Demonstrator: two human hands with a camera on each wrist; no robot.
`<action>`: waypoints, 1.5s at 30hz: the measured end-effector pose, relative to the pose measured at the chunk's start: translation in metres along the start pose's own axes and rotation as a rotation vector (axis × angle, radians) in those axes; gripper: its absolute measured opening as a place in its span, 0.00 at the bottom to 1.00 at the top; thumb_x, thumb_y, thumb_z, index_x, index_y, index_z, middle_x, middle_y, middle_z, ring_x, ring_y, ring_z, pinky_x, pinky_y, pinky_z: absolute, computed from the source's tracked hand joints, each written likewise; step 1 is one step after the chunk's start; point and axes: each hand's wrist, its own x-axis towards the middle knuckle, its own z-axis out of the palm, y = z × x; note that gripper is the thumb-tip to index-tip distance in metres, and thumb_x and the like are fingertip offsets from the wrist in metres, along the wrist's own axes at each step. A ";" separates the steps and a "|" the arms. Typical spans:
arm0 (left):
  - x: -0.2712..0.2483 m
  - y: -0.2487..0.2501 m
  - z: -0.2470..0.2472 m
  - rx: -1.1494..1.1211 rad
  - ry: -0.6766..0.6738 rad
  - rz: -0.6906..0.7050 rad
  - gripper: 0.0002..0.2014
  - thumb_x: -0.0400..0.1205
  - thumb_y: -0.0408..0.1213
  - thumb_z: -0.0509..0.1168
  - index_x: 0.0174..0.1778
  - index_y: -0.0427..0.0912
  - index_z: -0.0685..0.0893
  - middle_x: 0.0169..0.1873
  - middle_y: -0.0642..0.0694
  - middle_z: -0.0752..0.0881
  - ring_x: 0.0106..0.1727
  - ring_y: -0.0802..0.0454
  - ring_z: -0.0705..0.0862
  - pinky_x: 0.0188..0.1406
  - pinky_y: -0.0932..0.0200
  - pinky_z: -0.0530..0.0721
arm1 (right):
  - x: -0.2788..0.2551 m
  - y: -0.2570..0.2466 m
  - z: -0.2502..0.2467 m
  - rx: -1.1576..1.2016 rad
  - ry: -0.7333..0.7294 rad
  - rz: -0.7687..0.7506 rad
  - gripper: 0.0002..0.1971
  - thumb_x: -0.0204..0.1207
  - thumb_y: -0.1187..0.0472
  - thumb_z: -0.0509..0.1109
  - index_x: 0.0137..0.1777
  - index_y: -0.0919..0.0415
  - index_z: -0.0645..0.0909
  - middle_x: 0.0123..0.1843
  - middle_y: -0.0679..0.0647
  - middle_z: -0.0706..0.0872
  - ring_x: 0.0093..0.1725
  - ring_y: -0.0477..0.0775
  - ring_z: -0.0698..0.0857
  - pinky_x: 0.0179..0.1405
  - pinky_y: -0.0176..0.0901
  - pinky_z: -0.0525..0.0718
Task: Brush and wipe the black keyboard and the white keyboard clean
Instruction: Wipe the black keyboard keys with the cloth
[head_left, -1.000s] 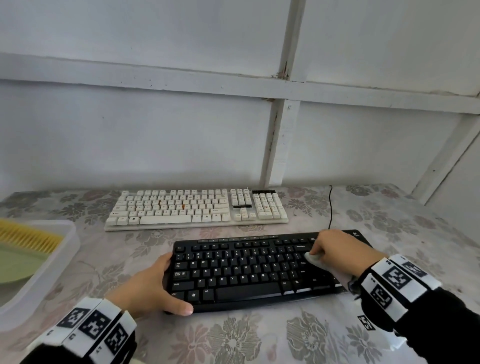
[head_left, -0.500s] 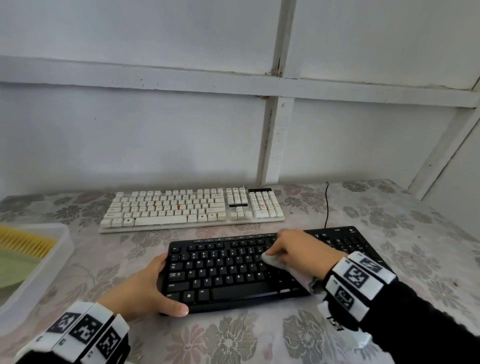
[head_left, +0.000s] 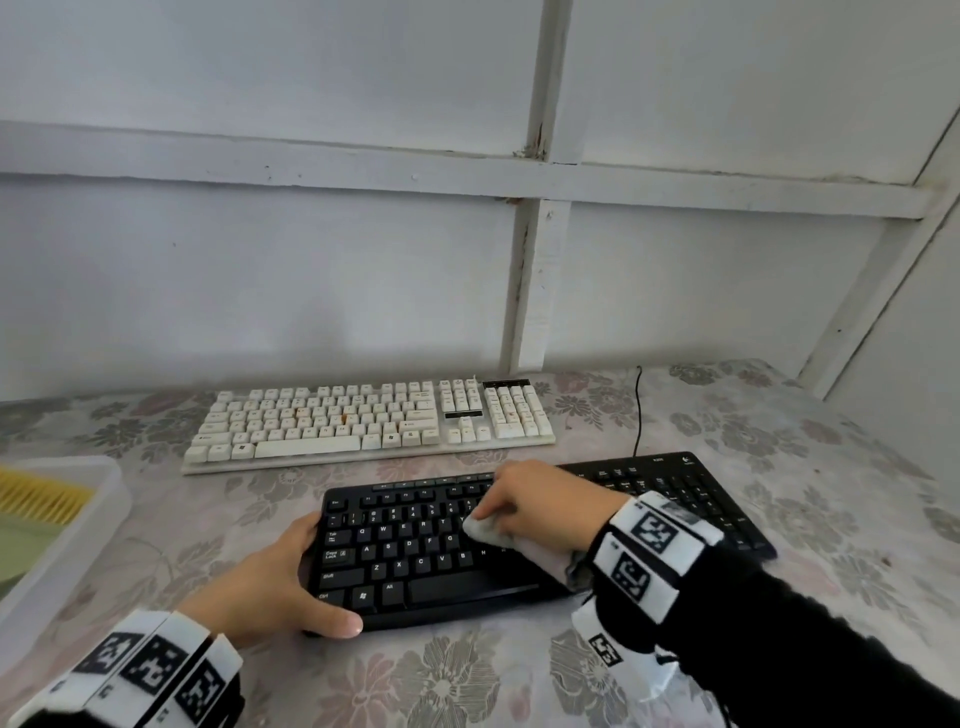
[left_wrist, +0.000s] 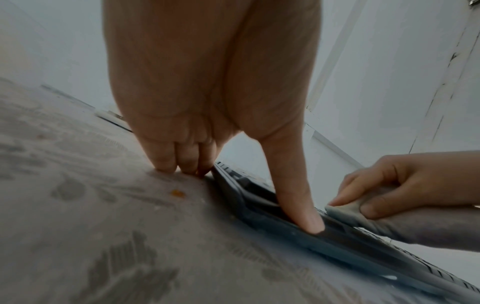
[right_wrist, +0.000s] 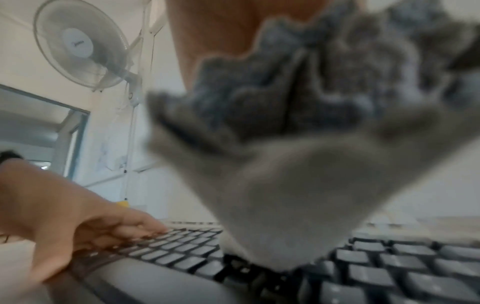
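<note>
Both hands are engaged: the black keyboard (head_left: 519, 540), near on the table (head_left: 467, 675), is braced by the left hand (head_left: 270, 587), fingers (left_wrist: 166, 158) curled on its end; the cloth (head_left: 488, 532) is pinched by the right hand (head_left: 540, 506). Keys could be snagged if pressed hard.

Black keyboard (head_left: 415, 551) set on table (head_left: 831, 467) nearest the viewer, white keyboard (head_left: 363, 421) placed behind it, tray (head_left: 98, 514) positioned at far left.

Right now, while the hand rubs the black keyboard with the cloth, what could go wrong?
The cloth in the right hand drags across the keys of the black keyboard, so it might snag a keycap. Only the left hand steadies the keyboard's left end, so a hard rub could slide it on the flowered tablecloth. Its thin cable could get tugged too.
</note>
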 end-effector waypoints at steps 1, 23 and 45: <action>0.000 0.000 0.000 -0.001 -0.001 0.000 0.74 0.33 0.53 0.86 0.79 0.54 0.58 0.57 0.69 0.76 0.62 0.58 0.79 0.70 0.51 0.75 | 0.001 0.000 0.002 -0.020 0.004 -0.004 0.15 0.81 0.62 0.63 0.65 0.57 0.83 0.44 0.38 0.75 0.50 0.43 0.78 0.55 0.29 0.68; 0.011 -0.015 -0.002 -0.032 0.000 0.025 0.72 0.39 0.48 0.89 0.79 0.53 0.57 0.67 0.62 0.75 0.67 0.54 0.78 0.72 0.47 0.74 | -0.050 0.121 -0.001 -0.225 0.160 0.328 0.13 0.78 0.60 0.63 0.54 0.67 0.85 0.45 0.63 0.81 0.51 0.66 0.81 0.32 0.35 0.63; 0.014 -0.016 -0.002 -0.048 0.002 0.024 0.71 0.37 0.47 0.89 0.77 0.54 0.59 0.65 0.59 0.79 0.65 0.52 0.81 0.71 0.46 0.76 | -0.052 0.115 -0.018 -0.077 0.130 0.302 0.09 0.77 0.61 0.68 0.49 0.62 0.89 0.35 0.51 0.80 0.35 0.44 0.79 0.32 0.22 0.70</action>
